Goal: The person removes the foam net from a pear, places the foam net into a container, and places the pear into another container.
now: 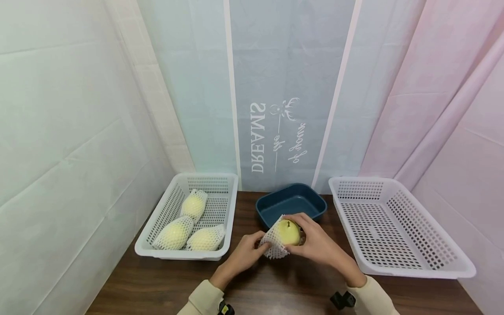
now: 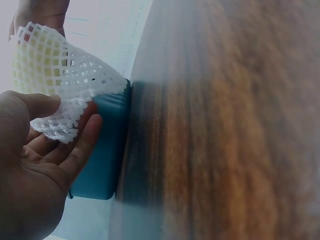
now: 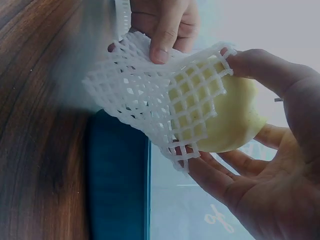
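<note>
A yellow-green pear point(image 1: 289, 232) sits partly inside a white foam net sleeve point(image 1: 274, 245), held above the table in front of the blue bin. My right hand point(image 1: 317, 240) grips the pear from the right, its thumb and fingers spread round the fruit and the net's rim. With thumb and fingers my left hand point(image 1: 249, 252) pinches the net on the left side. In the right wrist view the pear's bare end point(image 3: 240, 115) faces the right palm, and the net point(image 3: 135, 85) covers its other side. The left wrist view shows the left thumb pressing the gathered net point(image 2: 75, 110).
At the left, a white basket point(image 1: 141, 249) holds several netted pears point(image 1: 173, 236). A dark blue bin point(image 1: 291, 203) stands behind the hands. Another white perforated basket point(image 1: 397, 236) stands at the right on the brown wooden table point(image 1: 271, 297). Curtains hang behind.
</note>
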Demonstrator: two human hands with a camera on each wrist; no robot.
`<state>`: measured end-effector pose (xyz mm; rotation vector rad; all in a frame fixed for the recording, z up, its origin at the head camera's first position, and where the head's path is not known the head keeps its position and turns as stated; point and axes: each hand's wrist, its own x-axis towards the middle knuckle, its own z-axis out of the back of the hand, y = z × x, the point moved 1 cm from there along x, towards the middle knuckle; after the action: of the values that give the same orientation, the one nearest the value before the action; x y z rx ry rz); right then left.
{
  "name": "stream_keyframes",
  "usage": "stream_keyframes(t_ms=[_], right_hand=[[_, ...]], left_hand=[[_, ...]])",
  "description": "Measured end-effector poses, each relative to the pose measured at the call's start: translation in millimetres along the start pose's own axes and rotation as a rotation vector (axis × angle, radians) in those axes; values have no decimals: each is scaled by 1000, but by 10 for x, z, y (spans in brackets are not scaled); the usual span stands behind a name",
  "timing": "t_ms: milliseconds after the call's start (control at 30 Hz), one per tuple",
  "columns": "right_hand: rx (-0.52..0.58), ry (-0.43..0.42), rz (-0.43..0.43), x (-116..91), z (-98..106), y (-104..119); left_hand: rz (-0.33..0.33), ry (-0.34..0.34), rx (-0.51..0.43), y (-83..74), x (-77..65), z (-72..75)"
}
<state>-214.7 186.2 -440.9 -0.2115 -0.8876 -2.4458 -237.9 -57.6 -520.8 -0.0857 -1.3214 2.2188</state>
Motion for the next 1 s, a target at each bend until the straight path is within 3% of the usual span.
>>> stream_keyframes(t_ms=[500,1000], right_hand=[[65,-17,-27,29,111,8],[-24,-96,2,123,283,43]], left_hand=[[6,-6,-28,-10,-11,-4],[-14,-69,-58,0,26,-32]])
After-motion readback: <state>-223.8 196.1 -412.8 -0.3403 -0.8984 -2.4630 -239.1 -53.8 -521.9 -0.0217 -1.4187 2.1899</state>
